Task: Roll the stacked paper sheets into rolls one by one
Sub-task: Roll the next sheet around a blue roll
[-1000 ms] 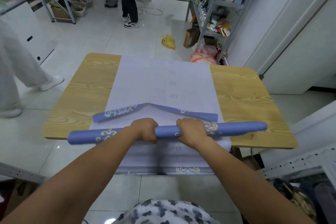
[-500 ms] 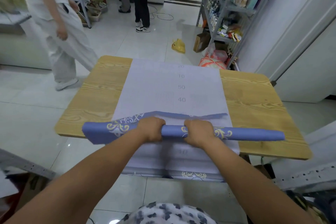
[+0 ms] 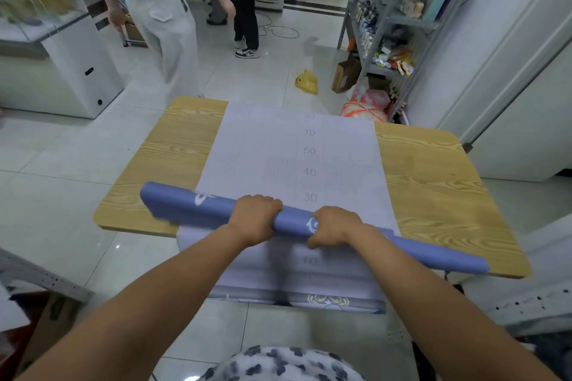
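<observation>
Roll (image 3: 295, 222): one, blue with a white motif, lying across the near part of the stack. Its long axis runs left to right and is skewed, with the left end farther away and the right end nearer. Both ends overhang the stack. The left end looks wider and looser.

Left hand (image 3: 255, 216) and right hand (image 3: 332, 226) are side by side at mid-roll. Both grasp it from above, fingers (image 3: 263, 199) curled over the far side. The left end juts further past its hand than the right.

I cannot tell whether the roll rests on the stack or is lifted just clear.

Judgement: any tightening turns about this axis, so the left end needs attention first.

Stack (image 3: 272, 139): one. It lies lengthwise away from the person, pale side up with printed numbers, near edge hanging off the desk (image 3: 433, 189). The sheets cannot be counted.

Desk: one.
</observation>
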